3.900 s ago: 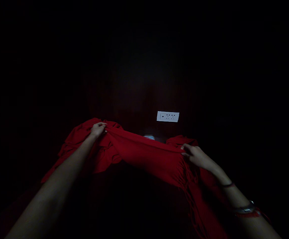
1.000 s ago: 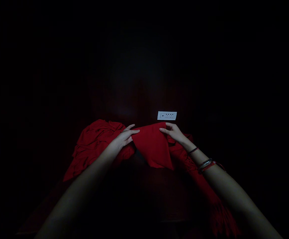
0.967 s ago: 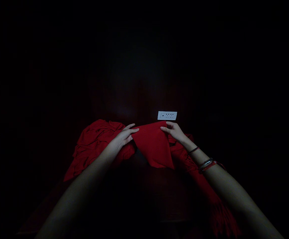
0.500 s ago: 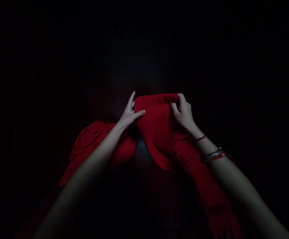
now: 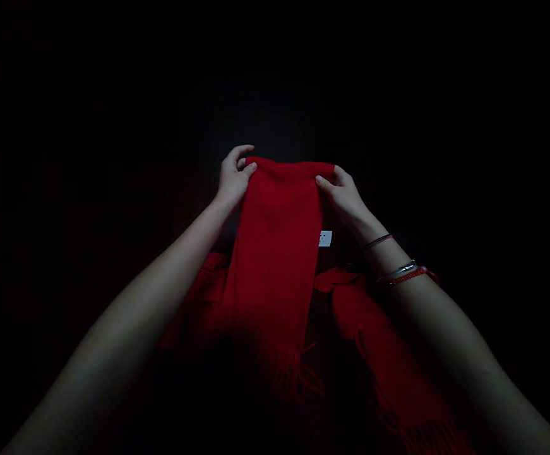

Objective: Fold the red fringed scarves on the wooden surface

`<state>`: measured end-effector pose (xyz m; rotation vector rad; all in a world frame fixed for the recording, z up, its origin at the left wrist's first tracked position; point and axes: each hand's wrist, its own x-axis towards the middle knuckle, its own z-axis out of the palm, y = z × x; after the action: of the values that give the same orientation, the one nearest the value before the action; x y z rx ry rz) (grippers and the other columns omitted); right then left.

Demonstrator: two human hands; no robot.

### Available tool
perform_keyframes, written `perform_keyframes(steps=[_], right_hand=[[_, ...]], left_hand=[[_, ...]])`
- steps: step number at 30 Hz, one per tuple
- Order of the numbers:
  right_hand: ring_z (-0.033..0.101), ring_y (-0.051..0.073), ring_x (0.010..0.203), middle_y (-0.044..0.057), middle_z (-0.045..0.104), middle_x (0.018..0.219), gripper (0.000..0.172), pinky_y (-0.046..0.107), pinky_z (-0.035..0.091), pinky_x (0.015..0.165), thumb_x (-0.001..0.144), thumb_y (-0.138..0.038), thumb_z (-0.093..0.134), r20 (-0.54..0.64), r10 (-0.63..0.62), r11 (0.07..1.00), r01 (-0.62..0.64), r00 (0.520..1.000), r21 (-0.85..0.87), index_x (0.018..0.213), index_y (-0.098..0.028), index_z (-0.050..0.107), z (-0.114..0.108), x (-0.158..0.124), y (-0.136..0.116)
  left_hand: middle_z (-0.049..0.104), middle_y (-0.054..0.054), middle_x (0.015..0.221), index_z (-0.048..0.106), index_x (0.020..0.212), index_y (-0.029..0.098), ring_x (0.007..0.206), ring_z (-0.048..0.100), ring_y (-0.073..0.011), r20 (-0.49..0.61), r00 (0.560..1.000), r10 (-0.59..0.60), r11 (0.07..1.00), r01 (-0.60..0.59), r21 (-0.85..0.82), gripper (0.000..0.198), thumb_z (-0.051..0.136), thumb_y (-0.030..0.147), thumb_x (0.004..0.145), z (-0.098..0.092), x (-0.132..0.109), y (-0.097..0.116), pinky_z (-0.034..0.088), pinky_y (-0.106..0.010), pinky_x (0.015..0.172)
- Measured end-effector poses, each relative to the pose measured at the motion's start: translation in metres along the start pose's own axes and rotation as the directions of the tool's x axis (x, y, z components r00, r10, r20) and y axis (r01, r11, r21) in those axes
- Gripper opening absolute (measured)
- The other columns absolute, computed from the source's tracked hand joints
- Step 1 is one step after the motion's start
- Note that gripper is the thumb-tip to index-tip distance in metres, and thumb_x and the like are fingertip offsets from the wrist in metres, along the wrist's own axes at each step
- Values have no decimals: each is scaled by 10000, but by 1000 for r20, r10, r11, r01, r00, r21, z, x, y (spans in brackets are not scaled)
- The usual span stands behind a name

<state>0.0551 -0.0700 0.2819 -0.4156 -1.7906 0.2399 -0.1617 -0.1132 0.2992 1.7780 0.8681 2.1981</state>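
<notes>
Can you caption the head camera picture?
Left hand and right hand hold up a fringed red cloth in the dark.

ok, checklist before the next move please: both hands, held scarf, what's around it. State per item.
1. Left hand on the scarf's top left corner: ok.
2. Right hand on its top right corner: ok.
3. Fringe at the hanging end: ok, a few strands splayed.
4. Scarf separate from the red heap at left: cannot tell, too dark where they meet.
5. Socket fully in view: not ok, scarf hides part.
6. Lighting: not ok, most of the view is black.
</notes>
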Motion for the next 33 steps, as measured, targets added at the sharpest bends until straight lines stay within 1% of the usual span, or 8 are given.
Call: perform_keyframes(steps=[8,14,17,22,24,26,29,33], right_hand=[[547,121,711,2,555,764,178,252,471,591,730,-298,593,118,130,987,-140,984,78,803,-172,490,-3,-16,-6],[501,92,585,-24,525,686,244,236,450,529,684,-241,631,218,183,973,-208,959,99,882,-180,503,-4,-24,1],[518,107,612,-7,541,708,242,260,460,550,682,-205,624,206,186,977,-203,961,64,901,-159,531,-7,-21,0],[544,137,706,10,543,732,106,298,467,608,719,-175,573,101,120,992,-124,988,33,815,-133,555,-12,1,-7],[545,140,722,13,542,744,93,308,463,623,732,-162,548,71,107,994,-108,992,18,817,-126,556,-13,11,-7],[544,143,729,14,544,744,98,319,459,639,737,-159,533,70,107,994,-107,992,-7,824,-123,560,-12,14,-2],[541,152,729,14,554,722,95,340,455,681,716,-170,554,101,127,984,-113,987,-138,804,-139,574,-10,6,7],[537,184,801,45,591,834,256,379,430,775,623,-175,655,202,155,916,-64,967,-397,873,-166,600,-8,-13,7]], left_hand=[[522,-1,657,569,981,164,702,573,-146,78,962,-260,962,265,-60,297,480,66,716,-12,-12,6,488,-321,704],[540,-29,662,594,822,150,630,552,-147,100,807,-582,810,586,-14,245,446,13,683,-12,-6,7,481,-368,678],[551,-41,692,595,824,139,704,579,-175,57,856,-514,858,514,22,212,477,28,688,-11,-1,3,477,-385,701],[577,-43,825,536,1024,152,864,592,-189,6,966,-257,966,257,-9,284,555,122,742,-2,0,-3,471,-375,767],[588,-43,905,498,1106,193,903,590,-189,82,961,-263,962,268,-56,428,631,153,700,-1,-8,-7,470,-371,790],[601,-58,954,515,1101,197,909,591,-198,202,916,-348,928,368,-68,527,704,141,612,-4,-21,-13,475,-363,803],[631,-84,906,606,935,142,842,601,-199,293,848,-441,879,475,-52,403,736,170,554,-10,-39,-23,486,-343,788],[624,-42,728,626,757,130,693,583,-160,282,872,-399,914,404,46,214,701,259,603,-9,-45,-27,479,-312,697]])
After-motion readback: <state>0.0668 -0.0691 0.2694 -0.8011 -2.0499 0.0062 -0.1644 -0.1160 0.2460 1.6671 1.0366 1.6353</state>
